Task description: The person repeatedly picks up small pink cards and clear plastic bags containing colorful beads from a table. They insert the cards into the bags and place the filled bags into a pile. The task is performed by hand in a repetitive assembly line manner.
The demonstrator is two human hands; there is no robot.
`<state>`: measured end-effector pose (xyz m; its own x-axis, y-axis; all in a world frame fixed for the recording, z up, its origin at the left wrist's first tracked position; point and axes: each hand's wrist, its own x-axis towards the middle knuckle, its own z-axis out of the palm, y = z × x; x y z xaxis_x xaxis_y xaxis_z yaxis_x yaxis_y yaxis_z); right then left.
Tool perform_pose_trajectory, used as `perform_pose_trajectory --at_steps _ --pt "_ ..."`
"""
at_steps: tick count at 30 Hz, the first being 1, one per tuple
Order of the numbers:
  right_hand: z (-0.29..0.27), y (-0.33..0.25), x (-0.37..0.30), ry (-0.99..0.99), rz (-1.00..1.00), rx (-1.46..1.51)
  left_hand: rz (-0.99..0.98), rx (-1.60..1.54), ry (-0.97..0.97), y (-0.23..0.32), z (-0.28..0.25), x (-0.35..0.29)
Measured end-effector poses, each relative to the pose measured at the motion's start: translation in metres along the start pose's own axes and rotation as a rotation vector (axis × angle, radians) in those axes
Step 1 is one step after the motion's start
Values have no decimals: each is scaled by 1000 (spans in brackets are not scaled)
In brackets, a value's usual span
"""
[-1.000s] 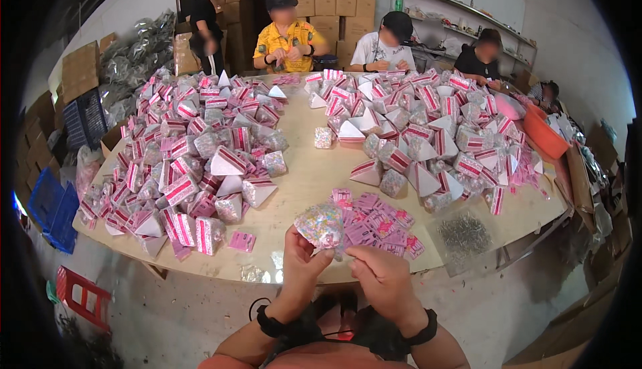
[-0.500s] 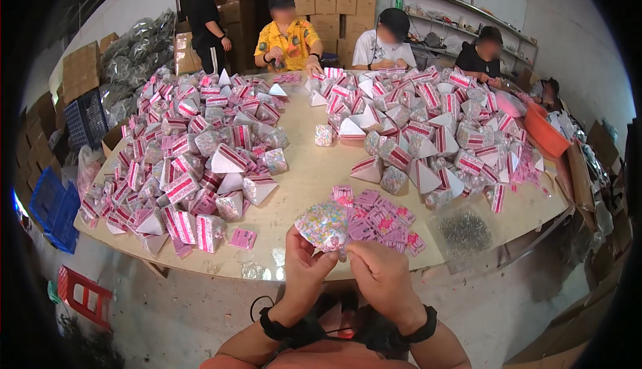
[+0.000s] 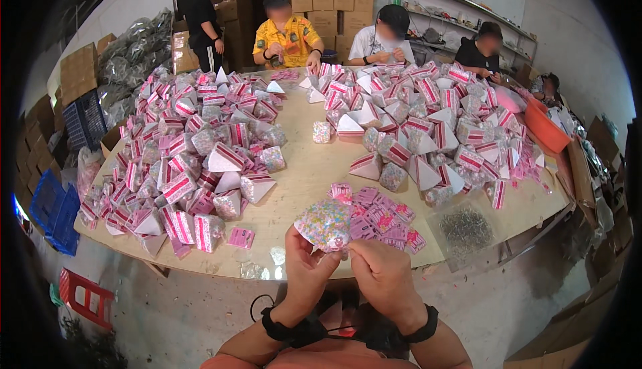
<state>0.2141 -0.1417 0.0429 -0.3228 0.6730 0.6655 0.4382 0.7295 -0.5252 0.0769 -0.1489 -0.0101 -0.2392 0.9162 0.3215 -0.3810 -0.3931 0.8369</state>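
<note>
A wedge-shaped toy cake slice (image 3: 323, 224) with a pastel-sprinkled face is held up over the table's near edge. My left hand (image 3: 309, 260) grips it from below and the left, fingers wrapped under it. At its right corner my right hand (image 3: 379, 268) is closed, thumb and fingers pinched together; what sits in that pinch is too small to make out. Just beyond the hands lies a loose heap of pink printed cards (image 3: 382, 216). To the right of them stands a clear shallow tray (image 3: 438, 238) of small silvery metal pieces.
Large piles of wrapped cake slices cover the table's left (image 3: 180, 161) and right (image 3: 428, 128). A single pink card (image 3: 241, 238) lies front left. An orange basin (image 3: 547, 127) sits at the right edge. Several people work across the table. A red stool (image 3: 85, 297) stands on the floor.
Both hands stay almost in place around the cake slice, with only a slight shift in its tilt. Across the table, the co-worker in white has raised their hands a little.
</note>
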Motion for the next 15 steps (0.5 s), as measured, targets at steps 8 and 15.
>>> perform_pose_trajectory --at_steps 8,15 --pt "1 1 0 35 10 -7 62 80 27 -9 -4 1" --pt "2 2 0 26 51 66 68 54 17 -11 -5 1"
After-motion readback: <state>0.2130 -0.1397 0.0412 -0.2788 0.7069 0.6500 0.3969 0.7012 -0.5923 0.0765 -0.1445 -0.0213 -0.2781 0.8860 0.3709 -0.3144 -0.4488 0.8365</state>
